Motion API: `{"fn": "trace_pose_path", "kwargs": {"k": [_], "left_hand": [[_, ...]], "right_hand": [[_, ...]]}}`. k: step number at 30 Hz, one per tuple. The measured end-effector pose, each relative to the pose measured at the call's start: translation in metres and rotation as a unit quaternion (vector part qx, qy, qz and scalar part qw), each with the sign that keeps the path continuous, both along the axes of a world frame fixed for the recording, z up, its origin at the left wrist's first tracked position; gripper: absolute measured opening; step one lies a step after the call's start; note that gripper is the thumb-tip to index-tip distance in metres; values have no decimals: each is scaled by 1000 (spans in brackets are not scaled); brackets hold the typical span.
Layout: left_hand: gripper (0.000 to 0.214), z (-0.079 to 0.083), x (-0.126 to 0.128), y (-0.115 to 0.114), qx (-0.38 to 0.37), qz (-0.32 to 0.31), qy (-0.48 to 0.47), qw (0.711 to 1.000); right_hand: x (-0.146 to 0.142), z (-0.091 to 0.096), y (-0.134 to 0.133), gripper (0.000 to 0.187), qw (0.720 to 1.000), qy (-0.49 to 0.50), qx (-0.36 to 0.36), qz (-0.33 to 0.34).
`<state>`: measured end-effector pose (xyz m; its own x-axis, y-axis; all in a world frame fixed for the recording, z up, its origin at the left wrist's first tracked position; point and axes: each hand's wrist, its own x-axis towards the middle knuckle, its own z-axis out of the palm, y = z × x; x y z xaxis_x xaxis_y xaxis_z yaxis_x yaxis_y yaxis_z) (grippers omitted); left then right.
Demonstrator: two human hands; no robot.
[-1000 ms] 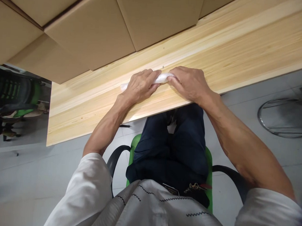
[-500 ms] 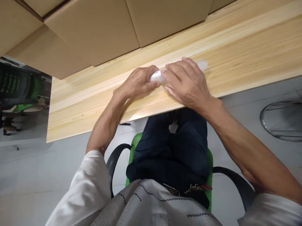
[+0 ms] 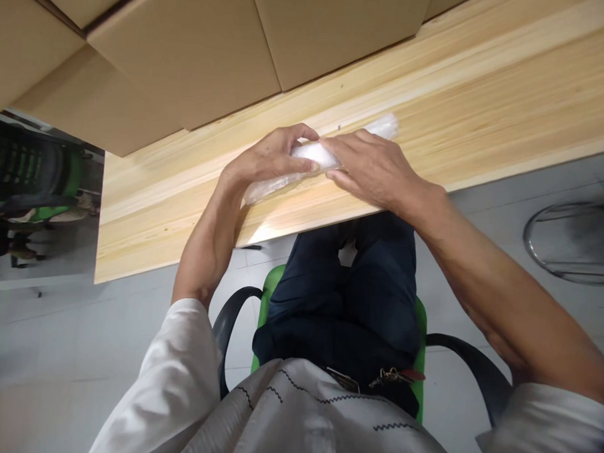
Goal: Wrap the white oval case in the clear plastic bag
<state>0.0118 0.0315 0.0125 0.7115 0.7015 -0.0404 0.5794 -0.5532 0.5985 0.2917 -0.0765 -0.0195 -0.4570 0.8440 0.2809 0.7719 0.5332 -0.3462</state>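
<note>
A white roll wrapped in clear plastic (image 3: 315, 151) lies along the wooden tabletop near its front edge. My left hand (image 3: 267, 157) grips its left part, thumb on the near side and fingers curled over the far side. Over the right part lies my right hand (image 3: 372, 164), its fingers closed around the roll and partly hiding it. Crinkled clear plastic sticks out beneath my left hand, and another loose end shows beyond my right hand. What is inside the wrapping cannot be made out.
Brown cardboard boxes (image 3: 189, 61) stand along the back of the wooden table (image 3: 512, 102). I sit on a green chair (image 3: 274, 279) with black armrests. A round metal-framed object (image 3: 532, 236) is on the floor at right; another green and black chair (image 3: 64, 176) is at left.
My right hand has turned and flattened slightly over the roll. More clear plastic now shows beneath my left hand, and the right end of the wrapping has shifted left.
</note>
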Motion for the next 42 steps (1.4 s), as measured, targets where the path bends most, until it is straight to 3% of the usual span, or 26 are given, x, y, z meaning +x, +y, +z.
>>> {"fn": "trace_pose_path", "kwargs": {"k": [5, 11, 14, 21, 29, 33, 42], "left_hand": [[76, 11, -7, -8, 46, -2, 42, 998], [53, 25, 7, -30, 117, 33, 134, 984], [46, 19, 8, -34, 151, 30, 148, 977], [63, -3, -1, -37, 203, 31, 122, 971], [88, 14, 9, -44, 198, 36, 121, 972], [86, 13, 9, -44, 190, 38, 93, 977], [62, -10, 9, -41, 227, 45, 80, 970]], "right_hand": [[-6, 3, 4, 52, 1000, -17, 5, -24], [-11, 5, 3, 45, 998, -42, 13, -37], [-10, 4, 3, 46, 998, -43, 18, -44], [-11, 5, 7, 49, 997, -61, 23, -38], [-24, 5, 13, 50, 996, -41, 29, -76], [-24, 4, 16, 47, 994, -28, 16, -102], [-21, -3, 15, 41, 985, -4, 24, -168]]}}
